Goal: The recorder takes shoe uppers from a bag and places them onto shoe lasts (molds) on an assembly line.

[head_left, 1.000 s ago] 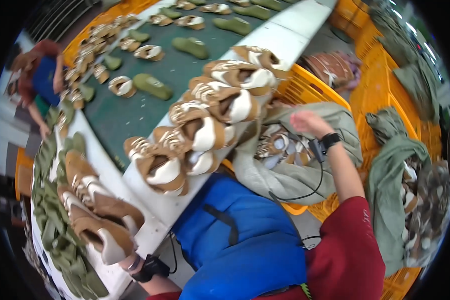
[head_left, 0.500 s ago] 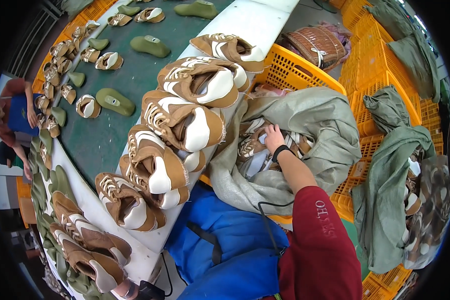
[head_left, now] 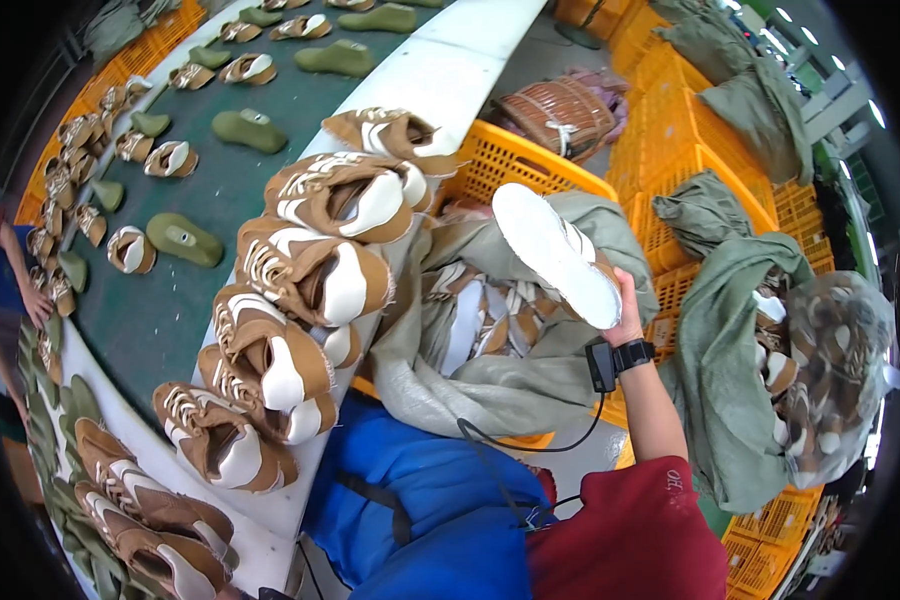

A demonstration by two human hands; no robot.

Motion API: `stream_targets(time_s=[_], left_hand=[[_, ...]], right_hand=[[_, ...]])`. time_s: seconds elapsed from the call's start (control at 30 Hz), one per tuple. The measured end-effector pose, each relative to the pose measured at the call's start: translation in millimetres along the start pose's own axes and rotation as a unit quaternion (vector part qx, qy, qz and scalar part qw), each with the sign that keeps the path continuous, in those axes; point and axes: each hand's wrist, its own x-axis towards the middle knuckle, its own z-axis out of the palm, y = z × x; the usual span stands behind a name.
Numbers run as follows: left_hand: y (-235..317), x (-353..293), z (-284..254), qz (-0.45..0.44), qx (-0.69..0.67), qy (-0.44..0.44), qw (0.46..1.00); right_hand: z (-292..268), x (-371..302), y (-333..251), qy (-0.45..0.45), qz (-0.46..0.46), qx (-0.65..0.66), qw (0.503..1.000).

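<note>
My right hand (head_left: 627, 310) grips the heel end of a brown-and-white shoe upper (head_left: 550, 250), its white underside facing up. It hangs above a grey-green cloth sack (head_left: 410, 365) filled with more shoe uppers (head_left: 515, 315). A sliver of my left hand (head_left: 234, 592) shows at the lower edge, beside a brown shoe upper (head_left: 160, 560); its fingers are hidden. Along the white table edge (head_left: 355, 290) sit several laced brown shoe uppers (head_left: 315, 275), stacked close together.
Green shoe lasts (head_left: 185, 240) and uppers ride on the dark green conveyor belt (head_left: 135, 310). A yellow crate (head_left: 530, 160) holds the sack, and further crates are stacked at right. A bag of uppers (head_left: 840, 350) stands there too. Across the belt is another person's hand (head_left: 38, 305).
My right hand has come up out of the sack with a shoe upper, its underside now turned up. The whole view has shifted slightly, and the person across the belt has moved.
</note>
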Motion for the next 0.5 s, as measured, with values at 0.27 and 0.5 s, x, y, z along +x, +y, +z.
stream_targets(time_s=[0.27,0.5], left_hand=[[-4.1,-13.4,-20.4,-0.095,-0.21,0.178,0.957],[14.0,-32.2,-32.8,-0.161,-0.355,0.126,0.912]], right_hand=[[134.3,38.1,-55.3,-0.162,-0.217,-0.259,0.927],[270.1,97.1,-20.2,-0.201,-0.516,-0.704,0.445]])
